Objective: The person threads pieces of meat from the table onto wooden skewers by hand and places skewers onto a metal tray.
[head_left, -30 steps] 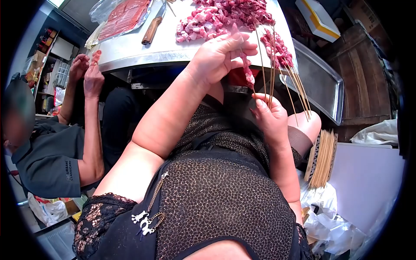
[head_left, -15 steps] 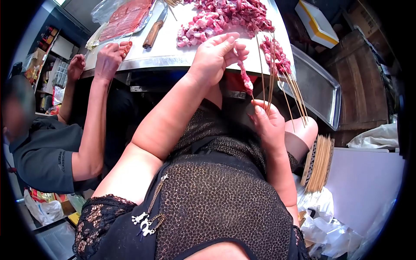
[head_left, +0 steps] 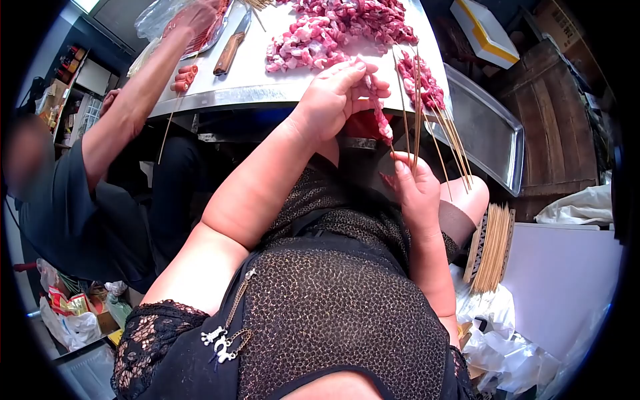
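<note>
My left hand (head_left: 337, 93) is closed around the upper end of a strip of raw meat (head_left: 383, 123), just in front of the table edge. This meat is threaded on a bamboo skewer whose lower end is in my right hand (head_left: 417, 190). My right thumb and fingers also grip several bare bamboo skewers (head_left: 417, 127) that point up towards the table. Beyond my left hand lies a large heap of cut raw meat (head_left: 307, 43). Some meat skewers (head_left: 423, 83) rest at the table's right corner, their bare sticks overhanging the edge.
A wooden-handled knife (head_left: 230, 52) lies on the white table (head_left: 257, 83). At left, a co-worker's arm (head_left: 133, 110) reaches over rolled meat on a skewer (head_left: 183, 79). To the right are a metal tray (head_left: 493, 127) and a holder of bamboo skewers (head_left: 492, 250).
The co-worker's hand has left the rolled meat skewer on the table edge and reached to the sliced meat at the back. My hands have barely shifted.
</note>
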Available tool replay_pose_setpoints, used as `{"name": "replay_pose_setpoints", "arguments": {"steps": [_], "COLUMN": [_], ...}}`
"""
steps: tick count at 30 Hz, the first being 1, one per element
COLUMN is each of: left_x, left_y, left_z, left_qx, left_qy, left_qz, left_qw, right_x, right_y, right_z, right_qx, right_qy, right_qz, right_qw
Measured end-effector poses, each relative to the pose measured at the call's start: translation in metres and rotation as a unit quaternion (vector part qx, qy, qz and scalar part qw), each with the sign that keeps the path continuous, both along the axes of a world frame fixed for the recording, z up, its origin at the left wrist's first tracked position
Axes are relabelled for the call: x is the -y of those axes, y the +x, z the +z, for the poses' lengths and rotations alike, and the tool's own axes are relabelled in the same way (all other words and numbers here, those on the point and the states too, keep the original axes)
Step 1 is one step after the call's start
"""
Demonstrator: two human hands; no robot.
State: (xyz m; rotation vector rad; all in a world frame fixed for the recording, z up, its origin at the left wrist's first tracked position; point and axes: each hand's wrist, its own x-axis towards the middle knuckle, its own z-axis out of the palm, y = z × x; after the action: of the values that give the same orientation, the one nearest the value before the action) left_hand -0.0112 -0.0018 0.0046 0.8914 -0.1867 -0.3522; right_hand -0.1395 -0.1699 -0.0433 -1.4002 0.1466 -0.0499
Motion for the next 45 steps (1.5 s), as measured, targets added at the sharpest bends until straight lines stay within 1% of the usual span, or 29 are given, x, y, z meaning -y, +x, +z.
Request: {"name": "replay_pose_setpoints", "arguments": {"steps": [5, 7, 9, 12, 14, 15, 17, 19, 21, 22, 25, 27, 28, 29, 31, 32, 33, 35, 37, 38, 39, 40, 41, 42, 44, 45], "left_x": [0.003, 0.004, 0.005, 0.004, 0.005, 0.005, 0.003, 0.003, 0.002, 0.003, 0.006, 0.005, 0.003, 0.002, 0.001, -0.002, -0.003, -0.004, -0.005, -0.005, -0.006, -0.006, -0.007, -0.007, -0.006, -0.003], "left_y": [-0.003, -0.005, -0.005, -0.003, -0.002, -0.002, -0.004, -0.004, -0.003, -0.002, 0.001, 0.001, 0.003, 0.004, 0.002, 0.003, 0.004, 0.007, 0.006, 0.007, 0.008, 0.009, 0.009, 0.009, 0.006, 0.002], "left_z": [-0.002, -0.002, -0.004, -0.005, -0.003, -0.001, 0.008, 0.009, 0.007, 0.004, -0.002, 0.000, -0.001, -0.002, -0.002, -0.001, 0.001, 0.003, 0.001, 0.000, -0.002, -0.003, -0.004, -0.004, -0.006, -0.007], "left_qx": [-0.008, -0.023, -0.017, -0.007, 0.046, 0.046, 0.026, 0.038, 0.035, 0.035, 0.049, 0.033, 0.065, 0.068, 0.011, -0.014, -0.014, -0.042, -0.021, -0.006, 0.008, 0.015, 0.015, 0.027, 0.037, 0.018], "left_qy": [-0.007, 0.021, 0.007, -0.017, -0.033, -0.033, 0.002, -0.013, -0.037, -0.037, -0.004, 0.029, 0.025, 0.024, 0.046, 0.032, 0.032, -0.053, -0.054, -0.028, -0.002, -0.008, -0.007, -0.003, 0.002, -0.001], "left_qz": [0.002, -0.015, 0.004, 0.006, 0.011, 0.011, 0.003, 0.005, 0.001, 0.001, 0.020, 0.018, 0.004, 0.004, 0.029, 0.017, 0.017, 0.043, 0.045, 0.049, 0.053, 0.055, 0.055, 0.060, 0.067, 0.045], "left_qw": [1.000, 0.999, 1.000, 1.000, 0.998, 0.998, 1.000, 0.999, 0.999, 0.999, 0.999, 0.999, 0.998, 0.997, 0.998, 0.999, 0.999, 0.997, 0.997, 0.998, 0.999, 0.998, 0.998, 0.998, 0.997, 0.999], "right_x": [-0.004, -0.006, -0.007, -0.008, -0.012, -0.013, -0.015, -0.015, -0.014, -0.016, -0.020, -0.021, -0.019, -0.018, -0.016, -0.015, -0.013, -0.009, -0.005, -0.005, -0.005, -0.004, -0.002, 0.002, -0.001, 0.000], "right_y": [0.001, 0.003, 0.004, 0.006, 0.006, 0.007, 0.008, 0.009, 0.009, 0.009, 0.014, 0.020, 0.021, 0.021, 0.019, 0.019, 0.019, 0.018, 0.014, 0.011, 0.008, 0.004, 0.001, -0.002, -0.005, -0.006], "right_z": [0.006, 0.007, 0.009, 0.015, 0.025, 0.026, 0.028, 0.029, 0.034, 0.037, 0.039, 0.033, 0.029, 0.028, 0.026, 0.024, 0.020, 0.014, 0.009, 0.010, 0.013, 0.014, 0.007, -0.007, -0.008, -0.005], "right_qx": [-0.013, -0.022, -0.023, -0.043, -0.074, -0.074, -0.090, -0.085, -0.130, -0.130, -0.124, -0.083, -0.076, -0.073, -0.047, -0.046, -0.032, -0.017, -0.022, -0.023, -0.027, -0.032, -0.031, -0.011, 0.039, 0.038], "right_qy": [0.020, 0.010, 0.011, 0.032, 0.075, 0.075, 0.099, 0.091, 0.147, 0.147, 0.142, 0.100, 0.097, 0.096, 0.030, 0.030, 0.015, -0.001, -0.012, -0.012, -0.038, -0.065, -0.064, -0.066, -0.060, -0.060], "right_qz": [0.018, 0.037, 0.037, 0.059, 0.103, 0.103, 0.126, 0.123, 0.140, 0.140, 0.127, 0.098, 0.094, 0.093, 0.075, 0.075, 0.067, 0.059, 0.066, 0.067, 0.063, 0.059, 0.059, 0.033, -0.018, -0.018], "right_qw": [1.000, 0.999, 0.999, 0.997, 0.989, 0.989, 0.983, 0.985, 0.971, 0.970, 0.974, 0.987, 0.988, 0.988, 0.996, 0.996, 0.997, 0.998, 0.997, 0.997, 0.997, 0.996, 0.996, 0.997, 0.997, 0.997]}}
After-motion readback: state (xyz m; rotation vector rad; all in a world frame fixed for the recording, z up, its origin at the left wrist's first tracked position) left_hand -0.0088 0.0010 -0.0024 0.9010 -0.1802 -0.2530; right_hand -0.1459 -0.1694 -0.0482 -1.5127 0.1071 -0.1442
